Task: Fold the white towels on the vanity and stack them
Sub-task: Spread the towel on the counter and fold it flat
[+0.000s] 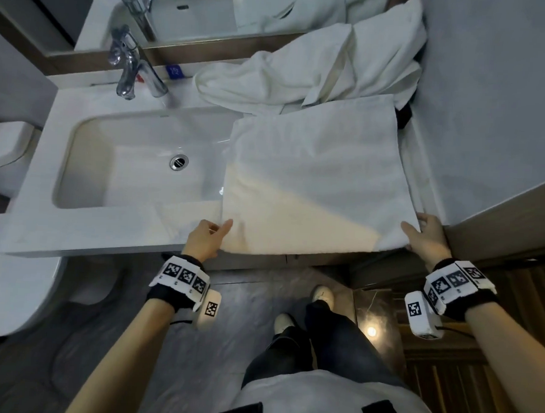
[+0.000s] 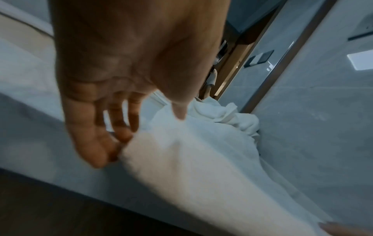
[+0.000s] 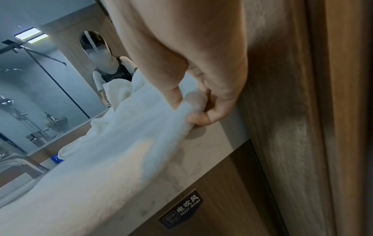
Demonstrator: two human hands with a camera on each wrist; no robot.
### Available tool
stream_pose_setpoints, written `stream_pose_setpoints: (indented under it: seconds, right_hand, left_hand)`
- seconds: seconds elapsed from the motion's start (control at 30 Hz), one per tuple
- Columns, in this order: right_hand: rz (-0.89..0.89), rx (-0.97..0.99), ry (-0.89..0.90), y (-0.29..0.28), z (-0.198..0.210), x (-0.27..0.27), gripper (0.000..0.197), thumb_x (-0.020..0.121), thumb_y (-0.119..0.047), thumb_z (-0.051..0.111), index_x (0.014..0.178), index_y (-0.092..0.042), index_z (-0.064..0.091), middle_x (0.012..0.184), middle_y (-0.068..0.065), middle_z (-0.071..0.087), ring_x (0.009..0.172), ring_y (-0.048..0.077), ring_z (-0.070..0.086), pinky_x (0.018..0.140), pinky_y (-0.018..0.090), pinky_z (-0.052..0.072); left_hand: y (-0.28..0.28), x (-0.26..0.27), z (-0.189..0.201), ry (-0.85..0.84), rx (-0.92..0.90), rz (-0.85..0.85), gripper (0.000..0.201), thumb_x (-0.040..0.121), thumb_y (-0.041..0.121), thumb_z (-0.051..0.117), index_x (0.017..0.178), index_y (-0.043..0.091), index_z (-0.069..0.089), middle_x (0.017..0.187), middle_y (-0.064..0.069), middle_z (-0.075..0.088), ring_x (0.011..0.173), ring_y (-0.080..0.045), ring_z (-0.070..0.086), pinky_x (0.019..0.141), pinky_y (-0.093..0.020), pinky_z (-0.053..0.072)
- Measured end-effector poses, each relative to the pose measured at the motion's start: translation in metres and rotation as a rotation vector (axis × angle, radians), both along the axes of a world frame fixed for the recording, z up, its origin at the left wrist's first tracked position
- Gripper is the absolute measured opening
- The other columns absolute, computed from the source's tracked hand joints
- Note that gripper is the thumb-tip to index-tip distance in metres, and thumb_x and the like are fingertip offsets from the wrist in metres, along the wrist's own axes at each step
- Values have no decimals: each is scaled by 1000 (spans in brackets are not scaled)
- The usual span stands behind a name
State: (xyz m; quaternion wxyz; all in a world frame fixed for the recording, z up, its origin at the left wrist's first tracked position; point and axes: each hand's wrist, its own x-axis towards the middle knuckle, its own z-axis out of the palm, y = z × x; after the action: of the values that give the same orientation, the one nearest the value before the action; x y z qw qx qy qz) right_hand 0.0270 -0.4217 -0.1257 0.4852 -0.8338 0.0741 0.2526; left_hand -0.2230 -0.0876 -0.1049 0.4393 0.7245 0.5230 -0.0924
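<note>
Right under our chin we are seeing both wrists at the front edge of the vanity [image 1: 83,228], each hand taking a near corner of the flat white towel [image 1: 313,177]. Our left hand [image 1: 204,239] is sitting at the towel's near left corner; our right hand [image 1: 427,238] is sitting at the near right corner, hard against the wall. The towel is lying spread on the counter right of the sink [image 1: 134,164], its left edge overhanging the basin, its near edge running from one hand to the other.

The left wrist view is showing us what the head view is hiding: the fingers [image 2: 95,143] are hanging long and loose, their tips touching the corner of the towel [image 2: 181,167], the thumb resting on top, nothing properly curled round the cloth. The right wrist view is telling a different story: thumb and curled fingers [image 3: 201,118] are pinching the corner of the towel [image 3: 121,151], lifting it off the counter.

Behind the flat towel we are looking at a crumpled pile of towels [image 1: 319,73] heaped against the mirror, with the faucet [image 1: 130,69] off to its left.
</note>
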Motion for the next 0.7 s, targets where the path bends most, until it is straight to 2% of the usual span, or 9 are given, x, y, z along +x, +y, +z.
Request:
stream_pose_setpoints:
  seconds: [0.07,0.2,0.27,0.3,0.33,0.4,0.5,0.6,0.7]
  right_hand:
    - [6,-21,-27,0,1,-1,47,94,-10,53,137,1,37,137,20,50,124,35,50,100,41,44]
    - [28,20,-93,-6,5,-7,42,91,1,50,131,-9,39,140,16,46,126,30,47,105,42,41]
    - [62,44,-132,-10,11,-10,37,90,7,45,117,-18,44,140,15,46,125,28,47,101,42,42]
    - [104,41,-146,-13,14,-11,36,89,9,41,111,-20,46,137,15,47,123,28,48,97,38,42]
    - [163,20,-155,-15,17,-12,36,89,10,37,106,-20,49,135,14,49,121,27,47,94,33,39]
    - [290,-21,-144,-20,23,-14,41,89,12,31,102,-16,57,131,12,51,124,25,44,99,28,33]
    - [461,-29,-63,-30,31,-20,49,85,21,34,112,-11,60,129,14,53,124,27,47,108,37,36]
    - [587,-63,-119,-37,40,-26,41,83,19,51,117,-2,57,123,15,56,116,24,51,99,31,39]
    - [580,-42,-186,-38,50,-26,29,84,8,59,112,0,60,111,12,60,108,23,54,93,29,38]
  left_hand:
    - [-11,5,-4,-24,-25,53,47,89,41,58,114,3,44,110,-12,50,93,-26,55,78,-38,56]
    - [-17,6,-7,-115,26,193,43,86,17,64,118,1,41,118,-22,54,107,-35,56,93,-44,48]
    - [-10,1,-2,-183,-42,245,31,85,13,64,106,12,41,108,-20,55,90,-31,58,87,-44,51]
    - [-6,-3,2,-224,-85,236,24,86,11,63,96,16,42,102,-18,55,79,-26,56,77,-40,51]
    - [-2,-7,6,-265,-132,195,21,87,8,61,86,18,43,96,-15,54,71,-22,52,67,-33,47]
    - [4,-16,15,-324,-227,69,22,89,5,58,75,18,48,92,-12,53,67,-18,48,60,-28,39]
    - [8,-28,25,-339,-270,-102,24,91,-4,48,91,17,61,103,-11,59,85,-22,55,76,-33,45]
    - [12,-40,26,-390,-311,-224,50,83,-22,38,114,11,58,117,-9,58,106,-19,54,94,-33,43]
    - [15,-48,25,-429,-279,-312,71,68,-37,39,115,13,56,122,-9,58,114,-18,53,97,-29,44]
